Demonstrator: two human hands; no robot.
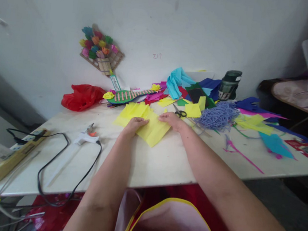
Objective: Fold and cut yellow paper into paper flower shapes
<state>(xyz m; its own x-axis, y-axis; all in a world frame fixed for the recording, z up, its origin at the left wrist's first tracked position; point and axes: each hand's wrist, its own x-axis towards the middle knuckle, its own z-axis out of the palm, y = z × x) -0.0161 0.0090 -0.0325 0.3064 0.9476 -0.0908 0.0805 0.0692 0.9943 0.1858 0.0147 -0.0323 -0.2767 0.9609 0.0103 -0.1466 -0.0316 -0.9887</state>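
Observation:
Both of my hands hold a sheet of yellow crepe paper (153, 132) over the middle of the white table. My left hand (135, 124) pinches its left edge between thumb and fingers. At the upper right edge, my right hand (172, 120) grips the same sheet. More yellow paper (134, 111) lies just behind my left hand. Black-handled scissors (181, 113) rest beyond my right hand, beside small yellow pieces (193, 110). A green, striped paper craft with yellow flowers (130, 95) lies farther back.
On the left are a white glue gun (87, 138), its looping black cord and a yellow power strip (9, 159). A red plastic bag (83, 97) sits at the back left. Purple string (217, 116), coloured paper and a dark bottle (229, 86) crowd the back right.

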